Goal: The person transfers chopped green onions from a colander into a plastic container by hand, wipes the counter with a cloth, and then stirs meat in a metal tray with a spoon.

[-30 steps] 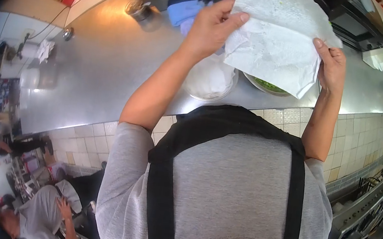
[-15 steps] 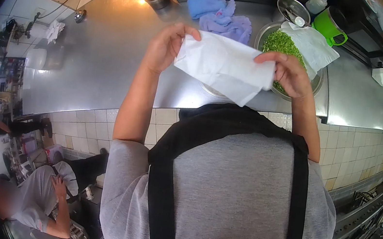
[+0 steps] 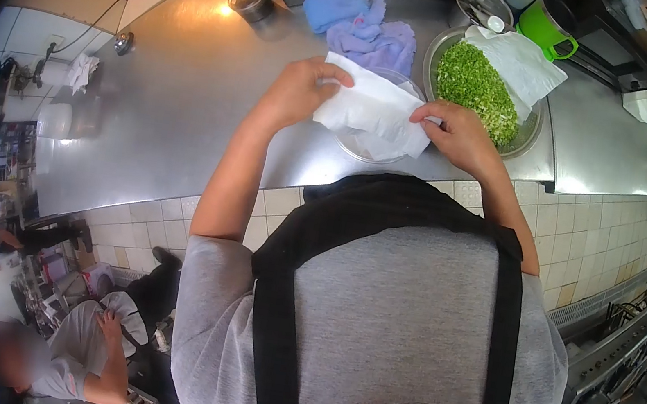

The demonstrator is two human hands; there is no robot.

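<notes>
A white paper towel (image 3: 369, 109) is stretched between my two hands above a clear round container (image 3: 394, 80). My left hand (image 3: 303, 92) pinches its left end, and my right hand (image 3: 453, 133) pinches the right end. The towel covers most of the container, whose rim shows behind and in front. Just to the right stands a metal bowl (image 3: 532, 140) full of chopped green onion (image 3: 472, 86). Another white paper towel (image 3: 520, 68) lies over the bowl's far right side.
Blue and purple cloths (image 3: 371, 39) lie behind the container on the steel counter (image 3: 181, 99). A dark jar (image 3: 250, 3), a small metal bowl (image 3: 483, 8) and a green mug (image 3: 548, 27) stand farther back. Another person (image 3: 83, 350) is at the lower left.
Both hands have brought the paper towel lower, over the clear container. My right hand has moved left and no longer overlaps the bowl of green onion. The view has shifted slightly.
</notes>
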